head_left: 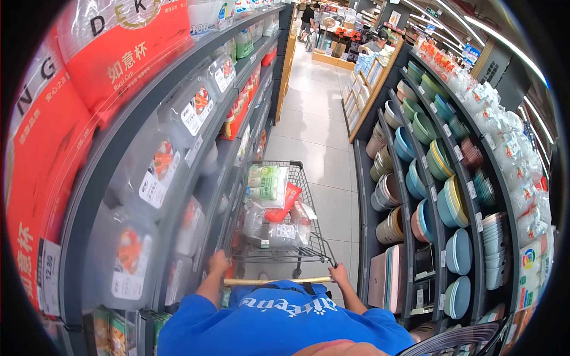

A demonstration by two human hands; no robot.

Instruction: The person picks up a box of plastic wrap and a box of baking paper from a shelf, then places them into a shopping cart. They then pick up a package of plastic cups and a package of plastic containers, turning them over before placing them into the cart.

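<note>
A black wire shopping cart (311, 199) stands in front of me in the aisle, with a yellow handle bar (279, 281) across its near side. My left hand (219, 262) is closed on the cart's left rear corner, close to the handle's left end. At the opposite corner, my right hand (339, 274) is closed on the frame beside the bar's right end. Inside the basket lie a green-and-white package (263, 181), a red packet (284, 203) and clear plastic containers (282, 234) with white labels. The fingers of both hands are only partly visible.
Shelves on the left hold red cup packages (127, 53) and clear boxes (159, 166). Plastic basins (452, 202) and bins (389, 193) fill the right shelves. Tiled floor (314, 113) runs ahead between them. Two people (307, 21) are farther off, near displays.
</note>
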